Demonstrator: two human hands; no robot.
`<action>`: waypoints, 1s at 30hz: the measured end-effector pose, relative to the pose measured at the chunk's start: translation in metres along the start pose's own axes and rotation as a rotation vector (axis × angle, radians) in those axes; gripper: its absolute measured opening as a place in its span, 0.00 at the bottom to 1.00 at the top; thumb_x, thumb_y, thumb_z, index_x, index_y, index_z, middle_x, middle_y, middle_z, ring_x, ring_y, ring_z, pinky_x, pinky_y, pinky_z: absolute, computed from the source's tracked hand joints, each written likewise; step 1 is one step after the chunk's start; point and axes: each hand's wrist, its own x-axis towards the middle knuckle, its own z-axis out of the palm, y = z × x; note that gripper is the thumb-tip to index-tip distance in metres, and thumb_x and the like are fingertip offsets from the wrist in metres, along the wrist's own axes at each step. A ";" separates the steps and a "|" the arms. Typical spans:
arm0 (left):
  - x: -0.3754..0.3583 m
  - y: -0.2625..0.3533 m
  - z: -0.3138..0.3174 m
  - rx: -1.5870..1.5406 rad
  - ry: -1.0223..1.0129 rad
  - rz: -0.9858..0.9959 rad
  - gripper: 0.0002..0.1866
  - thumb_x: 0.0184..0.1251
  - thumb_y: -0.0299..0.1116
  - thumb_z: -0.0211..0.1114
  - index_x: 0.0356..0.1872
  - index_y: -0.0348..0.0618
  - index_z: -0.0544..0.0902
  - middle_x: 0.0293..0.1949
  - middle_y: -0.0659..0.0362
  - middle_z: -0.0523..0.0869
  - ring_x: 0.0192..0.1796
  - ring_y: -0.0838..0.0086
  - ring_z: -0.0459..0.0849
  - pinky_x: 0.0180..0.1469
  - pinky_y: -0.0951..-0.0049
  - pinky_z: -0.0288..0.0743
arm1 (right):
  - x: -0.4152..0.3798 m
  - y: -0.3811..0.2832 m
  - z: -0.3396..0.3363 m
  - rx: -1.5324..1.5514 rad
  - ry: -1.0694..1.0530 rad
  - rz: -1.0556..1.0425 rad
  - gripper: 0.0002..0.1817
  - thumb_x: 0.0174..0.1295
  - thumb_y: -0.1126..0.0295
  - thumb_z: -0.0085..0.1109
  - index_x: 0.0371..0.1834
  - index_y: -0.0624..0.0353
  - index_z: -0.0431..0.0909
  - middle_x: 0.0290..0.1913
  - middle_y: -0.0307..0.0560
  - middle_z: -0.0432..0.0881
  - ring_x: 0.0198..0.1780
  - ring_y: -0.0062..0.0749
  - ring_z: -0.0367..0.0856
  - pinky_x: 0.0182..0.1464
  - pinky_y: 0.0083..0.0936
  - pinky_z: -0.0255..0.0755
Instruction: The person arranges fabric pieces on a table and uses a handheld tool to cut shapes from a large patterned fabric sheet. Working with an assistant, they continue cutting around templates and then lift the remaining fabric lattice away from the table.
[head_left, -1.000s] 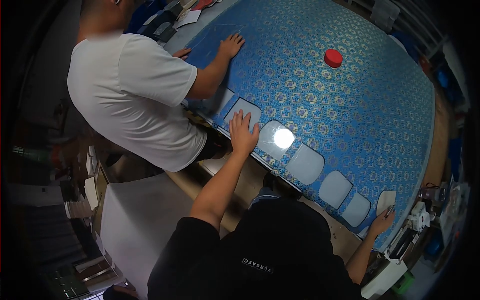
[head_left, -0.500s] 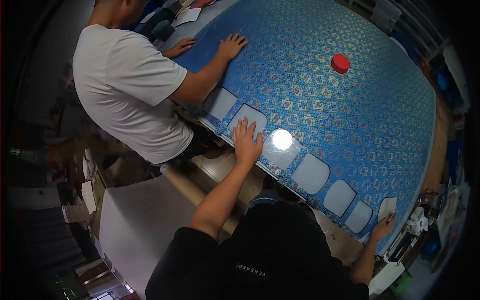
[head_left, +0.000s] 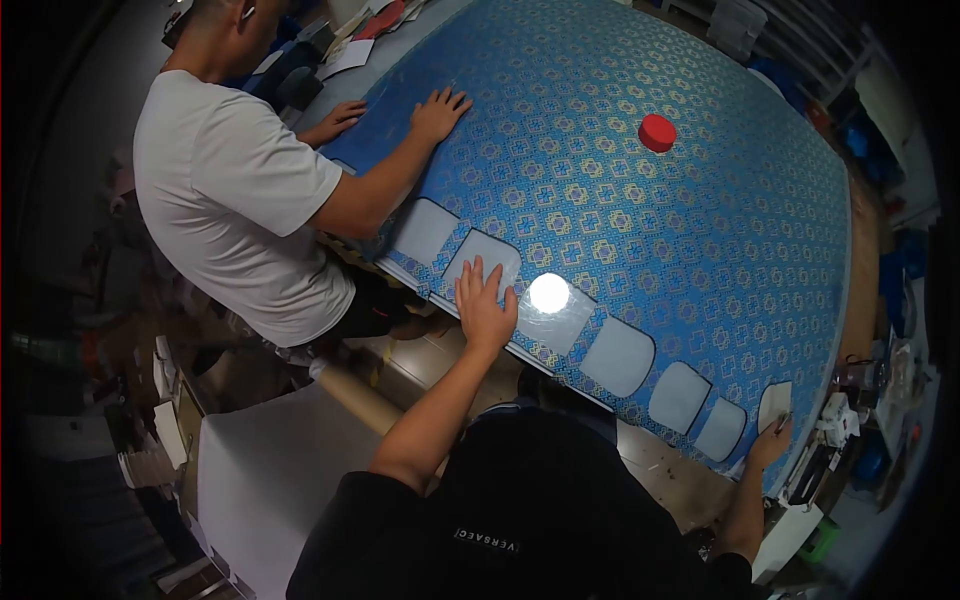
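My left hand [head_left: 487,308] lies with fingers spread at the table's near edge, its fingertips over a pale grey rounded patch [head_left: 497,255] in the blue patterned fabric [head_left: 620,230]. At the right end of the same edge, my right hand [head_left: 769,443] is closed around a slim dark pen-like tool [head_left: 783,424]. Its tip end is beside a cream rounded template [head_left: 773,402] lying on the fabric. Between my hands, several more grey rounded patches [head_left: 618,357] line the edge, each with a straight side and a curved end.
A co-worker in a white shirt [head_left: 230,190] stands at the left, both hands [head_left: 438,115] flat on the fabric. A round red object [head_left: 657,133] sits on the far part of the fabric. Behind me are a cardboard tube [head_left: 355,397] and a white-covered surface [head_left: 290,480].
The whole view has shifted slightly, so the table and co-worker sit a little further left. Both my hands keep about the same places on the fabric.
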 end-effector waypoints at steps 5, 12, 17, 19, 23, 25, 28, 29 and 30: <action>-0.003 0.001 -0.003 0.034 -0.029 0.014 0.22 0.63 0.37 0.62 0.58 0.41 0.81 0.71 0.43 0.67 0.76 0.48 0.58 0.76 0.48 0.45 | -0.001 0.005 0.003 -0.027 0.014 -0.093 0.26 0.72 0.62 0.50 0.69 0.66 0.68 0.64 0.62 0.74 0.58 0.55 0.78 0.58 0.42 0.73; -0.006 -0.004 0.006 0.091 -0.026 0.072 0.22 0.66 0.37 0.60 0.60 0.43 0.80 0.71 0.42 0.67 0.75 0.47 0.58 0.75 0.46 0.45 | -0.007 -0.030 -0.022 -0.092 0.004 0.085 0.24 0.69 0.63 0.53 0.66 0.62 0.72 0.65 0.61 0.74 0.60 0.57 0.74 0.61 0.47 0.69; -0.005 -0.003 0.005 0.103 -0.007 0.066 0.21 0.66 0.37 0.60 0.59 0.43 0.80 0.70 0.43 0.68 0.75 0.47 0.59 0.74 0.46 0.47 | -0.005 -0.019 -0.015 -0.099 0.024 0.040 0.23 0.69 0.62 0.53 0.64 0.62 0.73 0.66 0.60 0.72 0.63 0.58 0.71 0.63 0.48 0.68; -0.005 -0.006 0.007 0.101 -0.003 0.083 0.21 0.67 0.37 0.60 0.59 0.43 0.80 0.70 0.43 0.68 0.75 0.47 0.59 0.74 0.46 0.48 | -0.007 -0.022 -0.015 -0.145 0.036 -0.021 0.23 0.69 0.62 0.54 0.64 0.62 0.73 0.68 0.57 0.72 0.64 0.57 0.70 0.64 0.47 0.67; -0.006 -0.005 0.007 0.099 -0.025 0.061 0.21 0.67 0.36 0.60 0.59 0.43 0.80 0.71 0.43 0.68 0.75 0.47 0.59 0.74 0.47 0.49 | -0.010 -0.015 -0.013 -0.134 0.047 0.000 0.23 0.69 0.63 0.54 0.64 0.62 0.73 0.68 0.55 0.72 0.65 0.57 0.70 0.65 0.47 0.66; -0.008 -0.006 0.005 0.104 -0.032 0.068 0.21 0.66 0.36 0.60 0.59 0.42 0.80 0.70 0.43 0.68 0.74 0.47 0.59 0.74 0.47 0.50 | -0.008 -0.016 -0.010 -0.083 0.064 0.018 0.23 0.67 0.64 0.56 0.64 0.62 0.73 0.68 0.55 0.72 0.65 0.56 0.70 0.65 0.46 0.67; -0.004 -0.008 0.003 0.149 -0.017 0.090 0.21 0.66 0.36 0.60 0.60 0.42 0.80 0.70 0.43 0.68 0.74 0.47 0.60 0.73 0.47 0.51 | -0.007 -0.015 -0.007 -0.003 0.075 0.033 0.24 0.66 0.65 0.57 0.64 0.62 0.73 0.67 0.56 0.72 0.65 0.56 0.70 0.64 0.46 0.67; -0.007 -0.005 0.006 0.184 -0.024 0.112 0.21 0.67 0.36 0.60 0.60 0.42 0.79 0.70 0.43 0.68 0.74 0.47 0.61 0.73 0.47 0.51 | -0.009 -0.012 -0.008 0.001 0.077 0.051 0.23 0.66 0.65 0.57 0.63 0.62 0.74 0.67 0.56 0.73 0.65 0.56 0.70 0.65 0.46 0.67; -0.006 -0.002 0.004 0.108 -0.030 0.087 0.21 0.67 0.36 0.59 0.59 0.43 0.80 0.71 0.44 0.68 0.73 0.47 0.61 0.72 0.46 0.52 | -0.009 -0.019 -0.013 0.000 0.081 0.072 0.23 0.65 0.65 0.56 0.62 0.62 0.74 0.66 0.56 0.73 0.65 0.56 0.71 0.65 0.46 0.67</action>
